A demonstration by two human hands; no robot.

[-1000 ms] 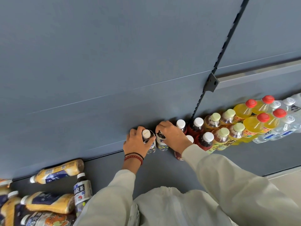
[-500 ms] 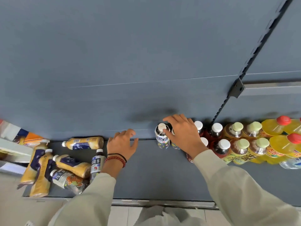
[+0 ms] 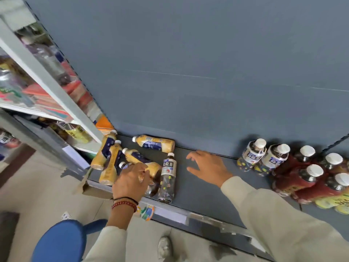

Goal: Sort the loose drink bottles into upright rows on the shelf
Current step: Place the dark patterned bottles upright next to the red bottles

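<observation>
We note upright rows [image 3: 294, 165] standing at the shelf's [image 3: 204, 190] right, while six loose bottles [image 3: 132, 159] lie left; left hand [image 3: 131, 179] closes on one, right hand [image 3: 206, 165] open.

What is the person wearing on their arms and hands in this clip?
Both arms are in long, loose, pale beige sleeves. The left hand is bare, with a thin black cord and a red beaded bracelet at the wrist. The right hand is bare, with no jewellery visible.
</observation>
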